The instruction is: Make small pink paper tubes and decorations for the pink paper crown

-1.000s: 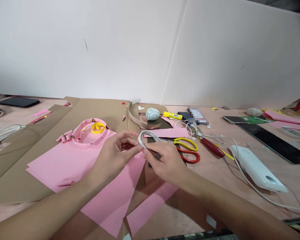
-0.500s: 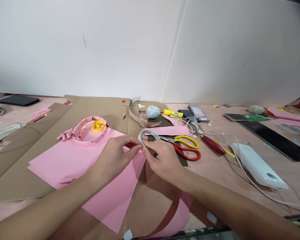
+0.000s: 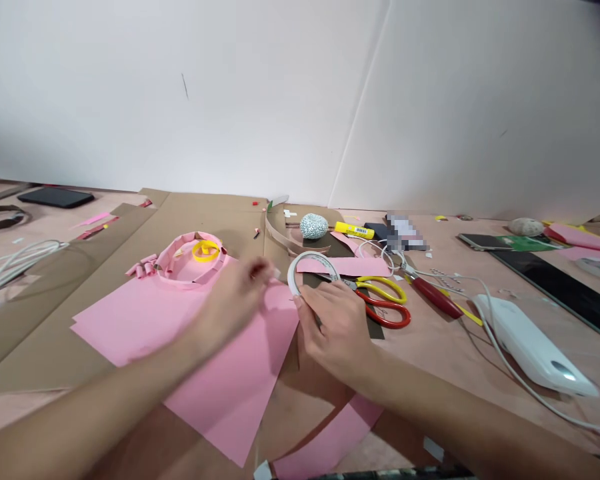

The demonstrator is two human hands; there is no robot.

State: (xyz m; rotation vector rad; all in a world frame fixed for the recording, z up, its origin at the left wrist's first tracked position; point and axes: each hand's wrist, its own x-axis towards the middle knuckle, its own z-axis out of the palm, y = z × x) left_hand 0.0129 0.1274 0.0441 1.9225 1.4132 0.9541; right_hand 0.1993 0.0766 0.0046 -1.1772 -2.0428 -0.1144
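Observation:
My right hand (image 3: 335,330) is shut on a white roll of tape (image 3: 300,268), gripping its lower edge with the fingers. My left hand (image 3: 235,300) is blurred by motion above a pink paper sheet (image 3: 230,360), a little apart from the roll. A small pale scrap may lie at its fingertips, but the blur hides whether it holds anything. Behind that hand, a pink paper ring (image 3: 190,261) stands on the sheet, with a yellow paper coil (image 3: 206,251) inside it.
Red-and-yellow-handled scissors (image 3: 383,300) lie right of the roll, and red-handled pliers (image 3: 435,297) lie beyond them. A white power bank (image 3: 533,347) with a cable sits at right. A speckled stone (image 3: 313,226) and a yellow glue stick (image 3: 354,231) stand at the back, against a white wall.
My left hand has drawn back from the roll toward the left and blurs with motion. The right hand still holds the roll. The whole view has shifted slightly.

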